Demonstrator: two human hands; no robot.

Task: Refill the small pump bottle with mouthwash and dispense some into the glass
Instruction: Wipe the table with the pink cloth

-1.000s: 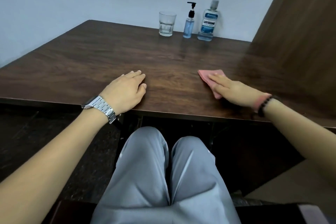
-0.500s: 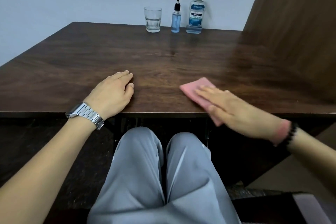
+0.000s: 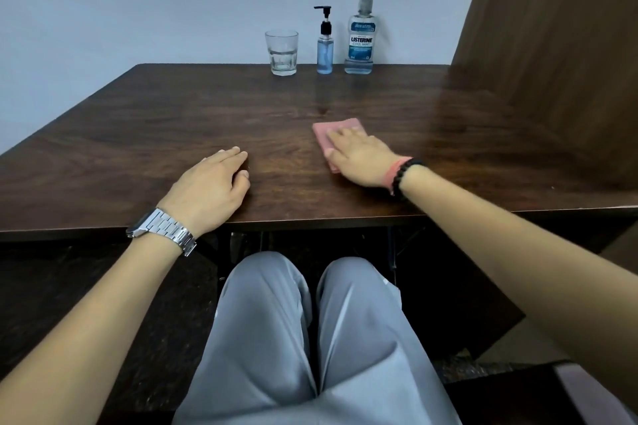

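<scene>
Three items stand in a row at the table's far edge by the wall. A clear glass [image 3: 281, 52] is on the left. The small pump bottle [image 3: 325, 46] with blue liquid and a black pump is in the middle. The large mouthwash bottle [image 3: 360, 40] with a blue label and its cap on is on the right. My left hand [image 3: 210, 188] rests flat on the near table, holding nothing. My right hand [image 3: 360, 159] presses flat on a pink cloth [image 3: 328, 134] on the table, far from the bottles.
The dark wooden table [image 3: 172, 128] fills the middle of the view. A pale wall runs behind it and a brown wooden panel [image 3: 552, 45] rises at the right. My grey-trousered knees [image 3: 303, 321] are under the near edge.
My right hand has slid the pink cloth from the table's near edge forward, away from me. My left hand has stayed in place. The camera view has shifted a little.
</scene>
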